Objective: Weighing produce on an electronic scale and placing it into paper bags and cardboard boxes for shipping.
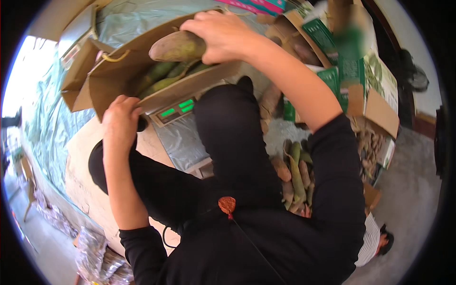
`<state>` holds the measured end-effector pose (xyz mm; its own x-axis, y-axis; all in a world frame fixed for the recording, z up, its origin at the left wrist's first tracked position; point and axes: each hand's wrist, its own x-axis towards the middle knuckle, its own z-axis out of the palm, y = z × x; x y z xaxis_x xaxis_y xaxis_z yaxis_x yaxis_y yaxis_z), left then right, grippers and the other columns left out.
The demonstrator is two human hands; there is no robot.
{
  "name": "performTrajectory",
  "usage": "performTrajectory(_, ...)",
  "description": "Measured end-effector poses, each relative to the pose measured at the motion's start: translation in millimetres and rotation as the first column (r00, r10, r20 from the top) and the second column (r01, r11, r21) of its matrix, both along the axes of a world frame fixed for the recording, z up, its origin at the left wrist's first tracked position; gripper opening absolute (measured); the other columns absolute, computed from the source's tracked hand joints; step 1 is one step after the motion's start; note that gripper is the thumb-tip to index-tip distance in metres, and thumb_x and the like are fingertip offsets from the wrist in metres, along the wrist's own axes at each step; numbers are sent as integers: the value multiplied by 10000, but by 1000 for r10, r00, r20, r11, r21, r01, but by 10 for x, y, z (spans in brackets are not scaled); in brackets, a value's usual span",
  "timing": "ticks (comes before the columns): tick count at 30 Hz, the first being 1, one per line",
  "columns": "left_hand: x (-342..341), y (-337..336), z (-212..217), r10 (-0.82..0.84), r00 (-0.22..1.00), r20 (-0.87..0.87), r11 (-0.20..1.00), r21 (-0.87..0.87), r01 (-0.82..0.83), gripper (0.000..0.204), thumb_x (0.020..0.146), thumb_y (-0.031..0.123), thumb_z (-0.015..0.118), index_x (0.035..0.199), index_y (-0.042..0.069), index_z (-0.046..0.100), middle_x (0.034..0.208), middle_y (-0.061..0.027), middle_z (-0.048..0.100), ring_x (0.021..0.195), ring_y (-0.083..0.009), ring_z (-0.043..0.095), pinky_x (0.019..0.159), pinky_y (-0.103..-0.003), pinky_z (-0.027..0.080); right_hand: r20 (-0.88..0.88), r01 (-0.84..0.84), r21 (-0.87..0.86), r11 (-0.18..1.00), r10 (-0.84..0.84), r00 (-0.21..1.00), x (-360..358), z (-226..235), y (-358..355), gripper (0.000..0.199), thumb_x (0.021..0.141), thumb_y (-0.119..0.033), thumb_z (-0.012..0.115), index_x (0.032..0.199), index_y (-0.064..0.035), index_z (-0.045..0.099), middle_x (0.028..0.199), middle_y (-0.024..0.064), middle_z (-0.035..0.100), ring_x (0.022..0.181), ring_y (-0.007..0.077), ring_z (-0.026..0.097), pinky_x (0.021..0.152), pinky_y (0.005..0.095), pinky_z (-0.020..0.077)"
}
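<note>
In the upper middle, my right hand [218, 35] is closed around a thick, soil-browned green radish [173, 46], held over an open brown cardboard box [107, 78]. More long green radishes [164, 83] lie inside the box, partly shaded by its walls. With bent fingers, my left hand [120, 118] grips the near left edge of the box. The box rests on a digital scale [178, 112] with lit green displays, just beyond my knees. The scale's platform is mostly hidden beneath the box.
To my right, a pile of long root vegetables [298, 178] lies by my leg. Green-and-white cartons [380, 90] stand beyond my right arm. Clear plastic sheeting [47, 137] spreads on the left, with crumpled plastic [92, 251] below. Another person [368, 242] is at lower right.
</note>
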<state>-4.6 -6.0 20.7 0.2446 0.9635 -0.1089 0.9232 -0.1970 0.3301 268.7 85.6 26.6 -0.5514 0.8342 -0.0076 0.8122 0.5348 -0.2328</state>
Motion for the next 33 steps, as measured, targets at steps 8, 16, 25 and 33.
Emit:
performTrajectory(8, -97, 26, -101, -37, 994, -104, 996, -81, 28, 182, 791, 51, 597, 964, 22, 648, 912, -153, 600, 873, -350, 587, 774, -403, 459, -384, 242, -340, 909, -369, 847, 704, 87, -681, 596, 773, -80, 633, 1332, -70, 427, 1226, 197, 484, 1126, 295, 499, 965, 358, 387)
performTrajectory(16, -111, 67, -206, -68, 995, -77, 997, -53, 64, 206, 780, 58, 609, 980, 23, 648, 885, -149, 589, 845, -337, 587, 755, -391, 450, -318, 620, -544, 566, -823, 471, 1855, -1310, -2257, 314, 786, -131, 655, 1089, -60, 612, 948, 100, 665, 892, 200, 632, 788, 314, 498)
performTrajectory(25, -121, 63, -269, -22, 994, -103, 998, -62, 15, 213, 790, 73, 612, 988, 3, 641, 897, -147, 600, 844, -307, 601, 759, -369, 453, 375, 851, -490, 187, -837, 399, 2240, -2416, -4028, 364, 736, -227, 673, 1071, -93, 626, 985, 153, 655, 958, 331, 610, 837, 403, 483)
performTrajectory(33, -84, 76, -295, -29, 988, -153, 998, -65, 19, 239, 781, 83, 622, 1001, -11, 634, 918, -155, 605, 864, -318, 601, 778, -378, 451, 631, 965, -234, 119, -736, 244, 1992, -2109, -4145, 453, 716, -333, 721, 1115, -149, 613, 1214, 78, 518, 1192, 275, 443, 911, 466, 423)
